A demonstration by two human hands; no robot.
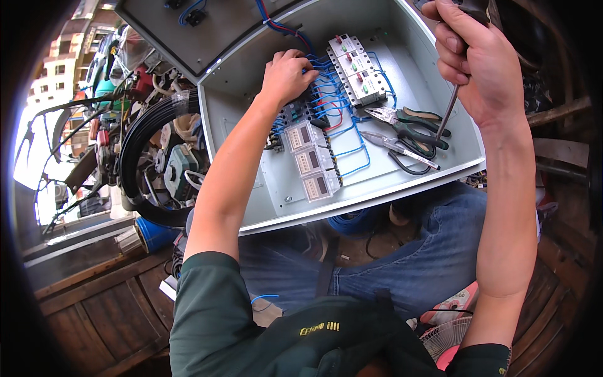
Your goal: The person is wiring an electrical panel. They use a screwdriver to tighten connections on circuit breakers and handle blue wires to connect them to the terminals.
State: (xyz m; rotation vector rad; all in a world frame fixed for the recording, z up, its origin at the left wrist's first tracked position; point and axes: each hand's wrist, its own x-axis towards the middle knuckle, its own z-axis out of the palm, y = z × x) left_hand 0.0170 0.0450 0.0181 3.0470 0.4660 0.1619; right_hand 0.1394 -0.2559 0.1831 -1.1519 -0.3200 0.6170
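A grey metal electrical enclosure (414,60) lies open before me. My left hand (289,78) is over its left row of devices, fingers bent among the blue wires (323,81); the fingertips and anything between them are hidden. Just below that hand sit dark contactors (295,112) and several clear-fronted modules with small dials (308,160). My right hand (480,60), raised at the upper right, is wrapped round a screwdriver (448,113), its thin shaft pointing down. Under the tip, pliers with dark green handles (411,119) and long-nose pliers (383,139) lie in the enclosure.
White circuit breakers (358,69) line the enclosure's middle. A marker-like pen (414,158) lies by the pliers. The hinged door (188,38) stands open at the far left. Left of the box are a black cable coil (129,151) and piled equipment. A pink fan (446,342) stands below right.
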